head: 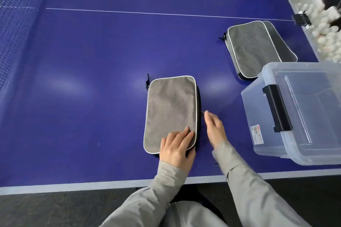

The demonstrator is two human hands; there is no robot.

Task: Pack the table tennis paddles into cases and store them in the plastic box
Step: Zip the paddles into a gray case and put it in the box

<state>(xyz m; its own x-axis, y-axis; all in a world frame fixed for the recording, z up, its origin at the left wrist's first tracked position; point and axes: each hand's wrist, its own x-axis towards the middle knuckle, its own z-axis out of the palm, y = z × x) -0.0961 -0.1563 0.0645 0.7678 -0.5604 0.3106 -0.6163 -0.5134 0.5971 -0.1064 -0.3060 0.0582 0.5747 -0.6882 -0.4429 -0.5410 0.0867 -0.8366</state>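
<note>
A grey paddle case with white piping lies flat and closed on the blue table tennis table. My left hand rests on the case's near right corner, fingers spread over the top and thumb round the edge. My right hand is beside the case's right edge with straight fingers, holding nothing. A second grey case lies farther right, its flap partly lifted. The clear plastic box with a black latch and its lid on stands at the right. No paddle is visible.
The net runs along the left. A trough of white balls sits past the table's far right edge, with a black clamp beside it. The table's near edge is just in front of my body.
</note>
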